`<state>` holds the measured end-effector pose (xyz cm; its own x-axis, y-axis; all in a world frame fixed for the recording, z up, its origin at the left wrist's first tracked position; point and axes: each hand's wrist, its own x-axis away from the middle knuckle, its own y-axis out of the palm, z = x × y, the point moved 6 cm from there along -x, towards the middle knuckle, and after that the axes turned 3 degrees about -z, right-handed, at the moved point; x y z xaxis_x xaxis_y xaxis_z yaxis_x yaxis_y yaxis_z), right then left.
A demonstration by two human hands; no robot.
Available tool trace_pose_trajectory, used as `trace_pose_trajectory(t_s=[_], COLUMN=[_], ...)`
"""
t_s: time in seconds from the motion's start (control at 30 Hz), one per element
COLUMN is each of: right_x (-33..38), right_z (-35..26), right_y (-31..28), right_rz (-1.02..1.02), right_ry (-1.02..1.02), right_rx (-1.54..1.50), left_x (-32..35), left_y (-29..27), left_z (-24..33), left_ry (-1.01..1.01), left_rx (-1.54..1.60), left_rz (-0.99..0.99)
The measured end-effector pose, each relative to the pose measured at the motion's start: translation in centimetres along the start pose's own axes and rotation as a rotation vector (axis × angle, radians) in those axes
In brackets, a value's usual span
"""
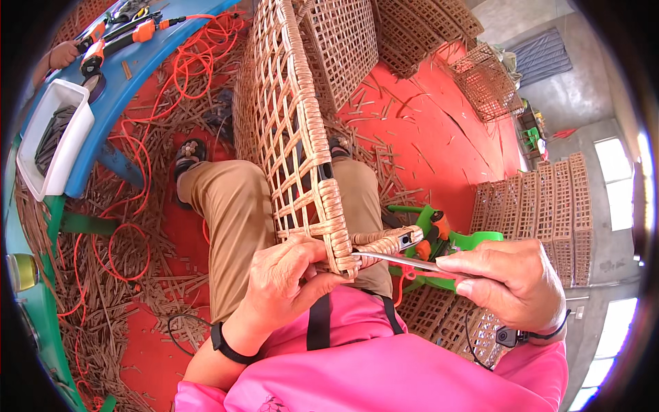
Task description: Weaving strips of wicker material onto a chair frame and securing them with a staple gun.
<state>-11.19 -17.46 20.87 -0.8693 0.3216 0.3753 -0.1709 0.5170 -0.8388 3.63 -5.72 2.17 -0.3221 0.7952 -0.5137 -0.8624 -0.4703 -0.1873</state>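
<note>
A seated worker in a pink shirt (pixel 384 371) and tan trousers (pixel 233 220) held a woven rattan frame (pixel 292 130) upright across the lap, its wrapped corner (pixel 336 237) resting just above the knees. The left hand (pixel 285 285) was closed around that corner from below, thumb and fingers pinching the weave where the binding ended. The right hand (pixel 511 278) gripped a slim metal tool (pixel 398 259) with orange on its handle, the fingers curled tight about it; its point lay against the loose end of the wrapped strip (pixel 384 242) at the frame's corner, touching the binding beside the left fingertips. A black band (pixel 226 343) sat on the left wrist, and a small black device (pixel 508 336) hung at the right. Behind the right hand stood a green plastic stand (pixel 467 240) on the red floor (pixel 425 137), which was littered with cut rattan scraps (pixel 137 275) and loops of orange hose (pixel 199 62). More woven panels (pixel 535 206) were stacked upright at the right, and others (pixel 419 27) leaned at the top. To the left, a blue table (pixel 137 75) carried a white tray (pixel 65 130) and orange-handled tools (pixel 117 41), where another person's hand (pixel 63 53) rested at the edge.
</note>
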Motion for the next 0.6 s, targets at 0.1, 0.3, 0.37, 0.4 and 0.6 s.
trace_pose_trajectory(t_s=[0.1, 0.3, 0.37, 0.4, 0.6], right_x=[-0.3, -2.2, -3.4, -4.0, -7.2], right_z=[-0.1, 0.4, 0.9, 1.2, 0.8], right_y=[-0.3, -1.8, -2.5, -2.8, -3.8], right_rz=[-0.022, -0.133, -0.222, -0.270, -0.484], right_ry=[-0.018, -0.138, -0.163, -0.167, -0.157], right_rx=[0.004, -0.028, -0.054, -0.066, -0.014], left_x=[0.1, 0.1, 0.1, 0.1, 0.0], left_y=[0.0, 0.1, 0.1, 0.1, 0.2], left_z=[-0.1, -0.1, -0.2, -0.2, -0.1], left_ry=[-0.003, 0.011, 0.007, 0.007, -0.026], left_rx=[0.009, 0.005, 0.027, 0.041, 0.070], left_rz=[-0.007, -0.002, 0.010, 0.014, 0.019])
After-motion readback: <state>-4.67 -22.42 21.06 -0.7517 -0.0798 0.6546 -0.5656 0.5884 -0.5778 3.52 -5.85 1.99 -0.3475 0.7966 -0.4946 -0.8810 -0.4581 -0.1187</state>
